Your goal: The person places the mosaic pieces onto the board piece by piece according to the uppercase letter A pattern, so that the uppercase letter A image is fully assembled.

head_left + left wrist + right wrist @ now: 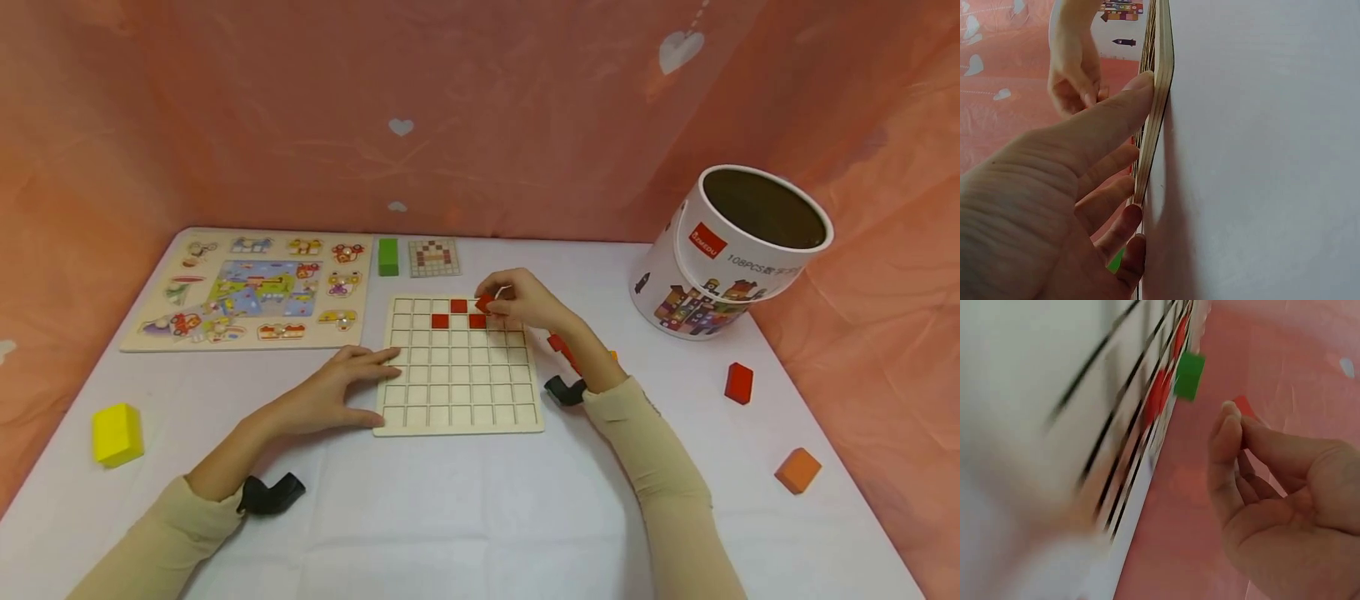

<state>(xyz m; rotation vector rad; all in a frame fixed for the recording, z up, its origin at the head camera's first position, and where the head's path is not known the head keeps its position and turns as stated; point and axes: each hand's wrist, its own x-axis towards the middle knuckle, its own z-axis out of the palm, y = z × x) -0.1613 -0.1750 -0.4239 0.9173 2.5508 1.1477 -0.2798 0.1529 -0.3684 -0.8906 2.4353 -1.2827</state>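
A pale wooden grid board lies on the table, with red square tiles in several of its upper cells. My right hand pinches another red tile between thumb and fingertips above the board's top rows; in the right wrist view this tile is mostly covered by the fingers. At the board's left edge rests my left hand, fingers extended, thumb near the lower corner. The left wrist view shows its thumb touching the board's side. More red tiles lie right of the board, partly behind the right forearm.
A patterned card and a green block lie behind the board. Left are a picture puzzle and yellow block. Right stand a white bucket, a red block and an orange block.
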